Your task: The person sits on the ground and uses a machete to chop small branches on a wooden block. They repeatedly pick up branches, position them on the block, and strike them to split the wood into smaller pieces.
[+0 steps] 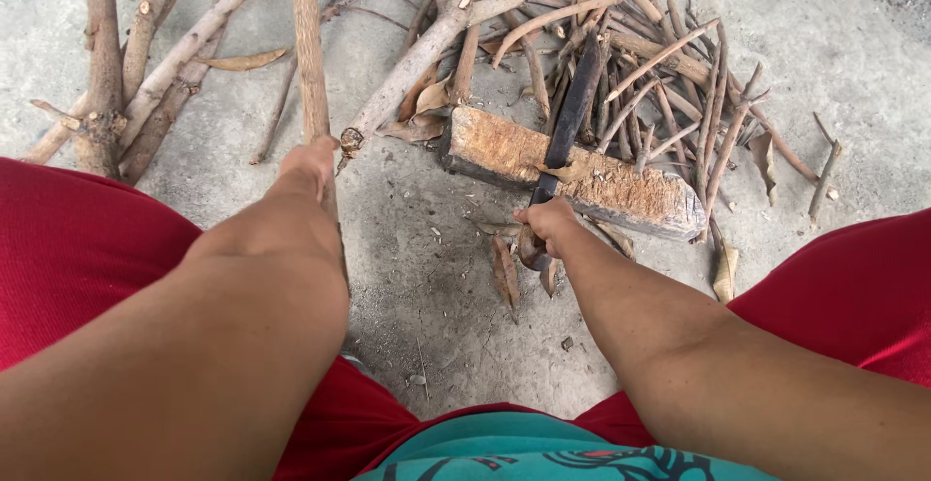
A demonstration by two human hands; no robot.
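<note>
My left hand point(308, 163) grips a long straight brown stick point(308, 45) that runs away from me toward the top of the view. My right hand point(549, 223) is closed around the handle of a dark machete point(574, 103). Its blade points forward and lies across a rough wooden chopping block point(504, 146) on the concrete floor. The blade tip reaches into a pile of thin cut twigs point(679, 83) behind the block.
Thicker branches point(136, 64) lie at the far left and another pale branch point(427, 49) angles toward the block. Dry leaves point(504, 272) and chips lie scattered on the grey floor. My red-clothed knees point(78, 248) frame both sides.
</note>
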